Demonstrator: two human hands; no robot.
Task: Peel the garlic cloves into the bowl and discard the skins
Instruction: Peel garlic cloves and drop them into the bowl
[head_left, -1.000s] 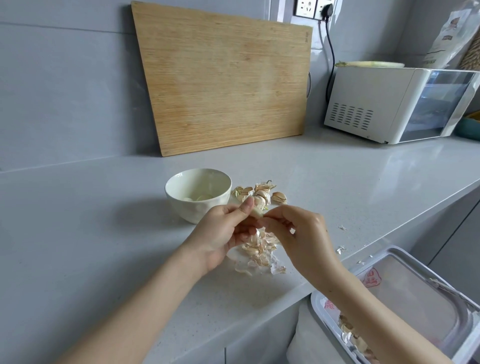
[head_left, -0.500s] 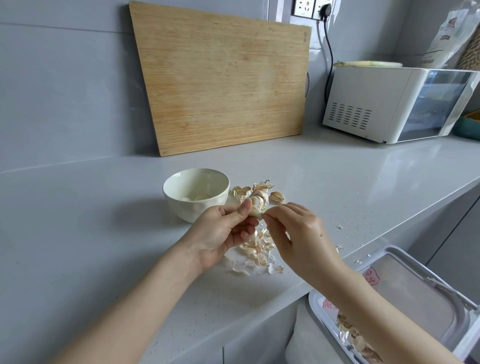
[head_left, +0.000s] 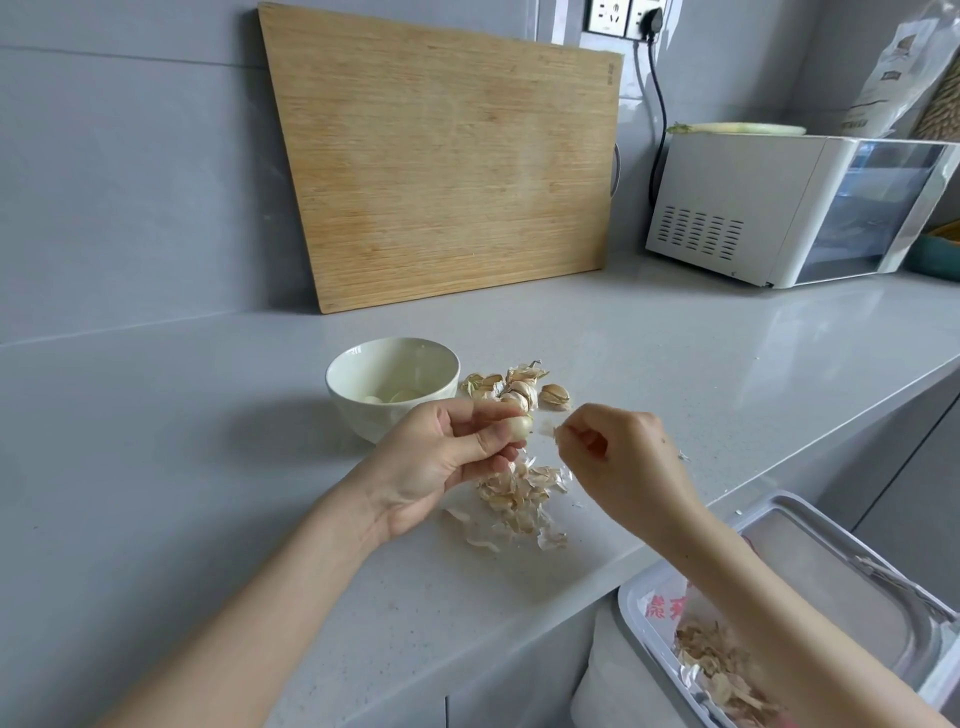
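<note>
The right hand (head_left: 623, 457) has drawn off to the right, away from the left hand (head_left: 441, 462), and its grip pinches a torn strip of skin (head_left: 546, 429). The left grip holds the garlic clove (head_left: 521, 426) between thumb and fingers, above the surface (head_left: 208, 467), just near of the white bowl (head_left: 363, 410). Unpeeled cloves (head_left: 519, 387) lie right of the bowl. A heap of skins (head_left: 519, 493) lies beneath the hands, and more fill the bin (head_left: 631, 597) near right.

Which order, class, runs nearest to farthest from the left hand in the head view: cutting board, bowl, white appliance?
1. Bowl, just behind the left hand.
2. Cutting board, leaning on the back wall.
3. White appliance, far right.
</note>
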